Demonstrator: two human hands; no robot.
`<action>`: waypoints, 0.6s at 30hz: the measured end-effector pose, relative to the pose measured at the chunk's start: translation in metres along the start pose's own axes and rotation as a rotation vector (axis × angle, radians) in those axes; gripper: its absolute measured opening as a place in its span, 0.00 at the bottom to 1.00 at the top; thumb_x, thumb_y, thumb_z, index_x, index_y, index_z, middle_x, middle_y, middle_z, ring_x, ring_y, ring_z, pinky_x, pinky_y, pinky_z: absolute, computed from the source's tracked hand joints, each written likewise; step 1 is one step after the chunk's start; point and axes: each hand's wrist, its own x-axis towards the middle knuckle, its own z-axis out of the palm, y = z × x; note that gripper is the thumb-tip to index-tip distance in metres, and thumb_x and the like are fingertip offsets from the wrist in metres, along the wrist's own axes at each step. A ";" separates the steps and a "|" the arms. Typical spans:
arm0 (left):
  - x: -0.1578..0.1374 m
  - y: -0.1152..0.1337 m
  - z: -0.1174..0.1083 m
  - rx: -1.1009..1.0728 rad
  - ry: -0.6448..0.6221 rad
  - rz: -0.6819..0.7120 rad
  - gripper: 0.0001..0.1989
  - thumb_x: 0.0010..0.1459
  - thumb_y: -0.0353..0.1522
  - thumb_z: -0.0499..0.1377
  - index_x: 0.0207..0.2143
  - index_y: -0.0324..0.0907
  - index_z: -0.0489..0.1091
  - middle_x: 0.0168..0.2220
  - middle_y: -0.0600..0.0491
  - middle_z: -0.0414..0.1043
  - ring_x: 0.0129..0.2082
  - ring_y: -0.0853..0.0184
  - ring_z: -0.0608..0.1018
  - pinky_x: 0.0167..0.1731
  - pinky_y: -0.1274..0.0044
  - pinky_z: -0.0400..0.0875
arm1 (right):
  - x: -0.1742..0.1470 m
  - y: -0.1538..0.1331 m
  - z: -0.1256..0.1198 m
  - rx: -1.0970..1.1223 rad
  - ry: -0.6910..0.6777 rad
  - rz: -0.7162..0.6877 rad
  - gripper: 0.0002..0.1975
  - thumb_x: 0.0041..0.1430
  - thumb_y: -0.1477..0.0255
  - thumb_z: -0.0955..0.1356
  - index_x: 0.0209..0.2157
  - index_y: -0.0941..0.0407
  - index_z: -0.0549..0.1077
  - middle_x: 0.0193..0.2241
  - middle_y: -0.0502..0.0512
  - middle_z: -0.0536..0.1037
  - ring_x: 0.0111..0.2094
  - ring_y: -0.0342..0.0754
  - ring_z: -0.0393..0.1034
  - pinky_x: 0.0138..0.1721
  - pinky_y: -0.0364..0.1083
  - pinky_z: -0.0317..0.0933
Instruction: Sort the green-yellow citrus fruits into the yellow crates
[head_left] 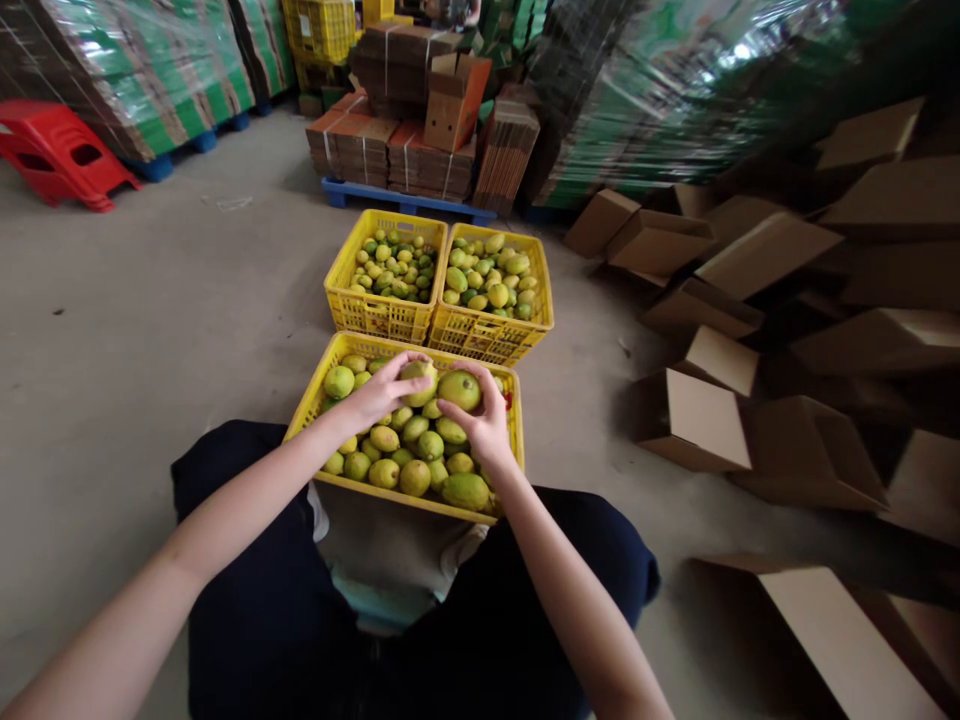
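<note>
Between my knees stands a yellow plastic crate [306, 412] full of green-yellow lemons [415, 478]. Over its far half, my left hand [386, 388] is closed round a yellowish-green lemon [420, 380]. Close beside it, my right hand [486, 415] grips a greener lemon [459, 391], with the thumb on the near side and fingers over the top. The two held lemons are side by side with a small gap. Beneath them, the heaped fruit is partly hidden by my hands.
Two more yellow crates [386, 318] of smaller and mixed fruit stand just beyond. Open cardboard boxes [697, 420] lie piled along the right. Flattened cartons [352, 140] sit on a blue pallet [409, 202] at the back. A red stool [60, 150] is at far left.
</note>
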 end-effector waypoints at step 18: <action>0.012 -0.003 -0.001 -0.371 0.285 -0.426 0.17 0.68 0.42 0.54 0.41 0.35 0.71 0.24 0.48 0.75 0.20 0.67 0.77 0.15 0.82 0.71 | 0.015 0.024 -0.002 0.461 0.035 0.813 0.13 0.59 0.59 0.70 0.36 0.54 0.72 0.23 0.51 0.78 0.20 0.45 0.71 0.14 0.40 0.60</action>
